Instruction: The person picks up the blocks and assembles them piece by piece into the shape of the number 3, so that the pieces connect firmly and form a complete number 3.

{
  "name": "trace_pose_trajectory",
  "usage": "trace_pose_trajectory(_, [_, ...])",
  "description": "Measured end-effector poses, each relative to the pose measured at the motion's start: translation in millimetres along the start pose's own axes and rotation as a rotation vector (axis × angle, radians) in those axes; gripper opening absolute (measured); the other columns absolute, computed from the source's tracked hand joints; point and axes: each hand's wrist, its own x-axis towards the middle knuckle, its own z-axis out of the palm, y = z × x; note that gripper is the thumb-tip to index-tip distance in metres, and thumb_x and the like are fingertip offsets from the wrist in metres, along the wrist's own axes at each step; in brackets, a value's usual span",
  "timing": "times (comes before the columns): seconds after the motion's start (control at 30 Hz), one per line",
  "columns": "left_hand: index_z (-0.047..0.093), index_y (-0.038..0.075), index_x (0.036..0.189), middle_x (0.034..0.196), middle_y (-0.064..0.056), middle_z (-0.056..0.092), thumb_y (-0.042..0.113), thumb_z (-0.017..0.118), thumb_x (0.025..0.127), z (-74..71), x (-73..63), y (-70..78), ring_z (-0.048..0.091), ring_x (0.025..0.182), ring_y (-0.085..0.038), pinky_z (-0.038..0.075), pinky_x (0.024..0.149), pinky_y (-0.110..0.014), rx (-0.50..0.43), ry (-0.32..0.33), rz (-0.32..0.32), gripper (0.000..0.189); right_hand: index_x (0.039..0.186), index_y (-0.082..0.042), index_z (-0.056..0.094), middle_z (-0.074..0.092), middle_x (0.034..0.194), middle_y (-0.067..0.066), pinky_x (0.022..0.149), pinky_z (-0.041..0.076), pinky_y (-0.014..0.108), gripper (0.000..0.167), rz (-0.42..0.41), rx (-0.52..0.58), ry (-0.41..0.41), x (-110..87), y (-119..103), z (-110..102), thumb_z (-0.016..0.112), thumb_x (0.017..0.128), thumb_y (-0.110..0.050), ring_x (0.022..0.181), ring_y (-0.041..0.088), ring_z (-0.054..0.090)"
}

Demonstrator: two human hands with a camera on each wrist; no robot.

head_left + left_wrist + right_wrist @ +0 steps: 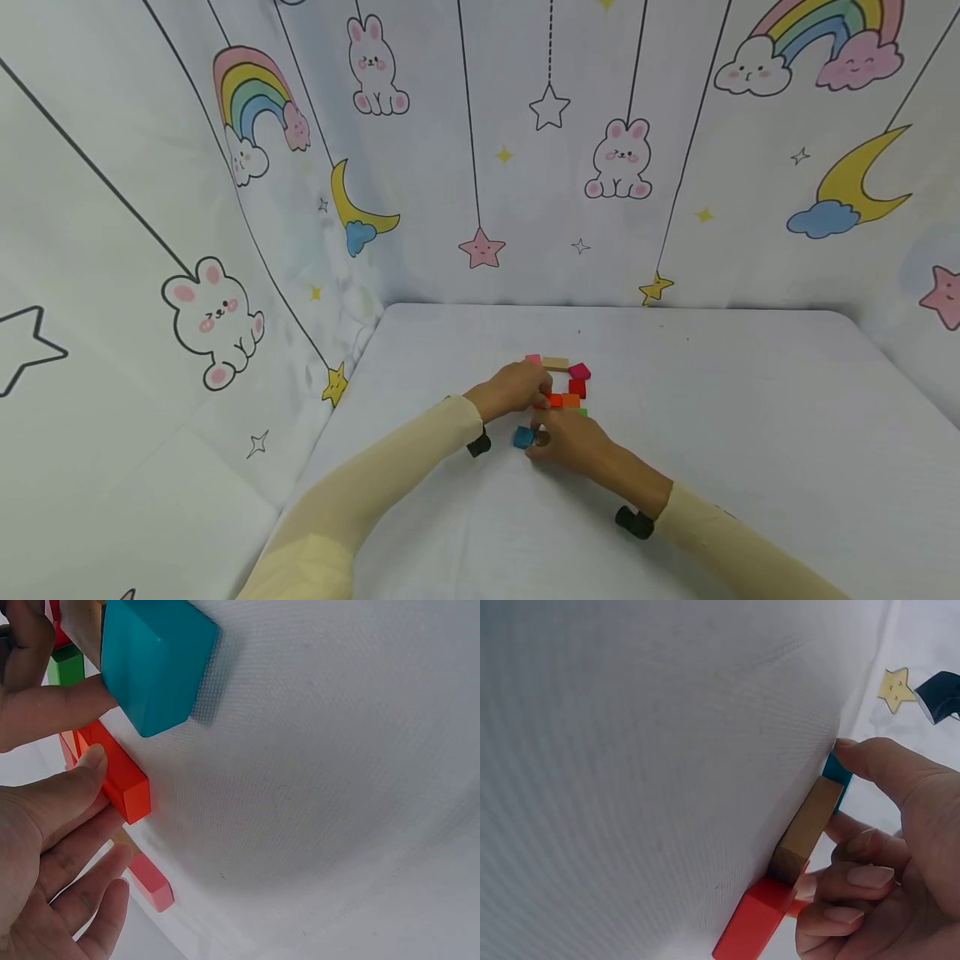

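My left hand (517,387) pinches an orange-red block (124,776) between thumb and fingers, at the left end of a short row. Just below it in the head view, my right hand (573,440) has its thumb and a finger on opposite sides of a teal block (523,437). In the right wrist view, a brown wooden block (808,829) lies against the teal one, followed by a red block (754,921). An orange block (572,400) continues the left hand's row. A green block (67,666) shows partly behind the right hand's fingers.
Beyond the hands lie a pink block (533,359), a pale wooden block (556,364), a crimson block (580,372) and another red block (577,388), forming an outline. A white cloth (750,400) covers the table. Printed curtains (435,167) stand behind and at the sides.
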Motion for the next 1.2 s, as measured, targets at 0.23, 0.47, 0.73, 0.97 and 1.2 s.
trace_pose_trajectory(0.23, [0.08, 0.012, 0.112, 0.097, 0.002, 0.076, 0.022, 0.076, 0.099, 1.3, 0.8, -0.8, 0.062, 0.083, -0.012, 0.053, 0.073, -0.019, 0.01, -0.003, -0.005, 0.016, 0.106, -0.016, 0.073, 0.072, 0.086, -0.009, 0.071, 0.058, 0.031, 0.036, 0.006, 0.004, -0.004, 0.0, 2.6, 0.7, 0.094, 0.08, -0.029, 0.078, 0.009, 0.064])
trace_pose_trajectory(0.47, [0.081, 0.013, 0.113, 0.098, 0.002, 0.075, 0.023, 0.076, 0.099, 3.2, 3.8, -2.7, 0.061, 0.083, -0.012, 0.053, 0.071, -0.018, 0.012, 0.0, -0.006, 0.017, 0.103, -0.015, 0.074, 0.068, 0.081, -0.01, 0.068, 0.055, 0.028, 0.031, 0.003, 0.007, -0.009, -0.1, 3.1, -0.8, 0.093, 0.082, -0.028, 0.075, 0.009, 0.06])
trace_pose_trajectory(0.73, [0.081, 0.013, 0.113, 0.098, 0.002, 0.076, 0.023, 0.076, 0.099, 4.6, 4.1, -3.8, 0.062, 0.083, -0.012, 0.054, 0.072, -0.018, 0.018, 0.007, -0.003, 0.018, 0.103, -0.015, 0.074, 0.066, 0.079, -0.01, 0.067, 0.054, 0.028, 0.03, -0.002, 0.005, -0.005, -0.4, 4.7, -1.0, 0.092, 0.083, -0.028, 0.075, 0.009, 0.059])
trace_pose_trajectory(0.97, [0.081, 0.013, 0.114, 0.1, 0.001, 0.077, 0.023, 0.077, 0.098, 3.8, 3.3, -1.8, 0.063, 0.084, -0.012, 0.056, 0.075, -0.019, 0.016, 0.006, -0.014, 0.019, 0.103, -0.015, 0.073, 0.062, 0.075, -0.01, 0.065, 0.052, 0.027, 0.031, 0.008, 0.002, -0.006, -0.2, 6.1, 0.2, 0.092, 0.083, -0.03, 0.072, 0.009, 0.057])
trace_pose_trajectory(1.2, [0.081, 0.014, 0.114, 0.099, 0.002, 0.077, 0.023, 0.077, 0.098, 5.2, 4.3, -2.4, 0.063, 0.085, -0.011, 0.056, 0.074, -0.019, 0.026, 0.006, -0.013, 0.019, 0.103, -0.016, 0.073, 0.06, 0.073, -0.01, 0.063, 0.051, 0.026, 0.032, -0.001, -0.01, -0.004, -0.6, 6.4, 0.1, 0.093, 0.082, -0.031, 0.07, 0.009, 0.056])
